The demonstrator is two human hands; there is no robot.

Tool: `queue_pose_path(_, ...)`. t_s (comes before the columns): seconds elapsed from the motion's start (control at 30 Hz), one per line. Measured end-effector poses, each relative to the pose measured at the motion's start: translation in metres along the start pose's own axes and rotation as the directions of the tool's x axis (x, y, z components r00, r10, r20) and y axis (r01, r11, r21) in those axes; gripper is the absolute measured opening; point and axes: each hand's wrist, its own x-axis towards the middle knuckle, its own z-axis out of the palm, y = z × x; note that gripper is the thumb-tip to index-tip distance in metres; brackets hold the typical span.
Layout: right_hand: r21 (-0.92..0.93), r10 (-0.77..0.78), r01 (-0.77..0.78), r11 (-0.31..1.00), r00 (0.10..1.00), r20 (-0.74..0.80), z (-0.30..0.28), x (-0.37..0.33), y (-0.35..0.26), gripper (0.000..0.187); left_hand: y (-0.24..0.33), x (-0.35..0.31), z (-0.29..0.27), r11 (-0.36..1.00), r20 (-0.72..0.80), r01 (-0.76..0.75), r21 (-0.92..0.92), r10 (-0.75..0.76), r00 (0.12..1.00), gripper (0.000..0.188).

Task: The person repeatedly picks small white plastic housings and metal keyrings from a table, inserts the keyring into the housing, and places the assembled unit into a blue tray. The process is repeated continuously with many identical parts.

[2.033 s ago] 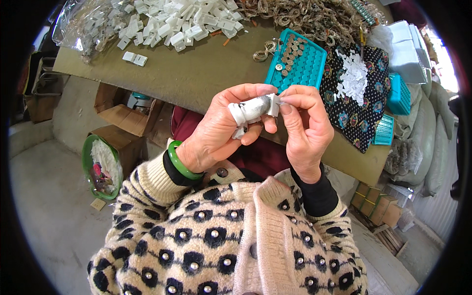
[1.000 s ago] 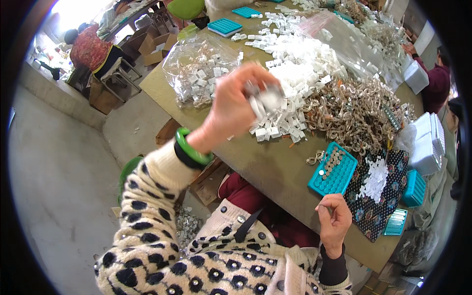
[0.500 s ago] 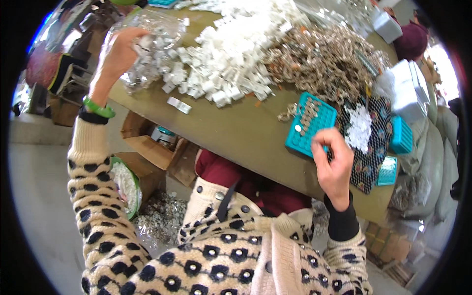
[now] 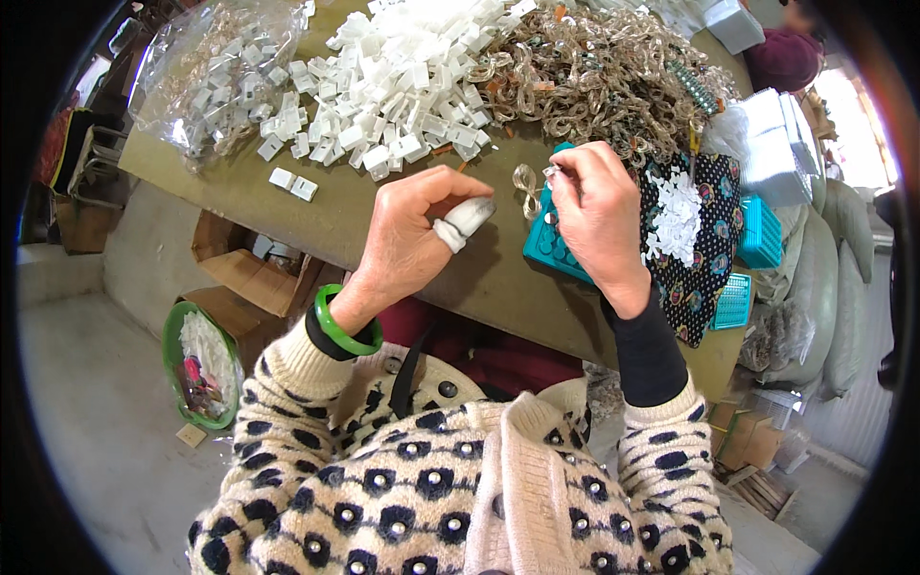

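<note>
My left hand is above the table, fingers curled and tips slightly apart, with nothing visible between them. One digit wears a white wrap, and a green bangle circles the wrist. My right hand pinches a small shiny piece over the turquoise tray of round pockets, covering much of it. Beside the tray's left edge lies a looped coil of clear cord. Two joined white plastic pieces rest at the left on the olive table.
A heap of white plastic pieces and a pile of coiled cords cover the far side. A clear bag lies far left. White bits sit on patterned cloth. Another person is at the far right.
My left hand has come from the clear bag toward the middle, near my right hand. My right hand has moved to the tray's far part and pinches a small shiny piece. The view has shifted.
</note>
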Motion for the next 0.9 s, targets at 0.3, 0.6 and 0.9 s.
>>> queue_pose_path(0.3, 0.876, 0.296, -0.482, 0.005, 0.838, 0.459, -0.013, -0.021, -0.022, 0.015, 0.020, 0.010, 0.000, 0.920, -0.012, 0.174, -0.351, -0.190, 0.982, 0.020)
queue_pose_path(0.6, 0.799, 0.283, -0.564, -0.208, 0.747, 0.601, -0.004, -0.042, -0.032, 0.021, 0.017, -0.002, 0.008, 0.848, 0.349, 0.282, -0.450, -0.124, 0.929, 0.028)
queue_pose_path(0.9, -0.001, -0.296, 0.300, 0.954, 0.939, -0.175, -0.033, -0.048, -0.053, 0.038, 0.021, -0.018, 0.020, 0.899, 0.183, 0.295, -0.324, -0.246, 0.952, 0.016)
